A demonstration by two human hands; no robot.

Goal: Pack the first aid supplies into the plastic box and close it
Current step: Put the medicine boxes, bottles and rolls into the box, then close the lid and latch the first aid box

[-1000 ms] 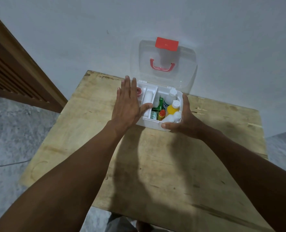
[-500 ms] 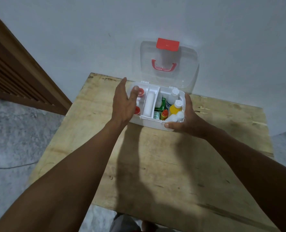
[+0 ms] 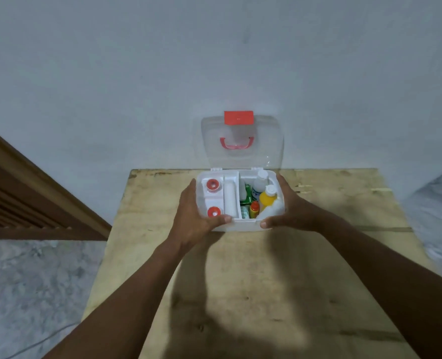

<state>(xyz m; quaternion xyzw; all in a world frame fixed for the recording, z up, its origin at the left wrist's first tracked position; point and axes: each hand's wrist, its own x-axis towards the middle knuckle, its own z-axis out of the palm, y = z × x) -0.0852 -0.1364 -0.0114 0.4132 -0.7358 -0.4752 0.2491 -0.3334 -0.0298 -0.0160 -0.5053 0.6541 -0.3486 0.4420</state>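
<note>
The white plastic box (image 3: 243, 226) sits at the far middle of the wooden table (image 3: 253, 294). Its clear lid (image 3: 264, 149), with a red latch (image 3: 238, 117) and a red handle (image 3: 236, 143), stands upright against the wall. My left hand (image 3: 194, 216) grips the box's left side and front corner. On the right side and front corner rests my right hand (image 3: 289, 208). Inside are two red-centred tape rolls (image 3: 212, 184), a white bandage roll (image 3: 230, 198), a yellow bottle (image 3: 267, 196), a white bottle (image 3: 260, 181), a green packet (image 3: 248, 196) and a small orange-capped bottle (image 3: 254, 208).
A pale wall (image 3: 214, 60) rises right behind the table. A brown slatted wooden panel (image 3: 20, 193) leans at the left. Grey mottled floor (image 3: 33, 281) lies on both sides, with a thin cable (image 3: 41, 340) at lower left.
My left hand has come off the top of the tray and dropped to the box's left front corner, uncovering both tape rolls. The box now sits squarer to me. The right hand stays on its side.
</note>
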